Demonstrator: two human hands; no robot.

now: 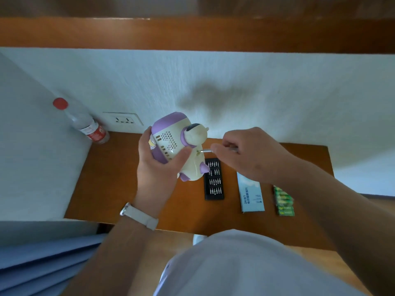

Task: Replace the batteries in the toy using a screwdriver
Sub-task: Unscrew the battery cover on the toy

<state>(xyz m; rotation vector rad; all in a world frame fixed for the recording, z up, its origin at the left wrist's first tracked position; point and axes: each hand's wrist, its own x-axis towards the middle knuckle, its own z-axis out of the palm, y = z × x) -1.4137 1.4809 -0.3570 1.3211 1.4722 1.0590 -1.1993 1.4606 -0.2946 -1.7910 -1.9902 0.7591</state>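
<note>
A cream and purple toy (177, 144) is held up above the wooden table, its perforated back turned toward me. My left hand (156, 161) grips it around the purple body, thumb across the cream panel. My right hand (245, 152) pinches a thin silver screwdriver (206, 150) whose tip touches a small spot on the toy's cream side. A pack of green batteries (284, 201) lies on the table at the right.
A black tray of screwdriver bits (214, 182) lies under the toy, with a light blue box (252, 195) beside it. A red-capped plastic bottle (85, 122) leans in the left corner near a wall socket (123, 120). The table's front edge (171, 228) is close to my body.
</note>
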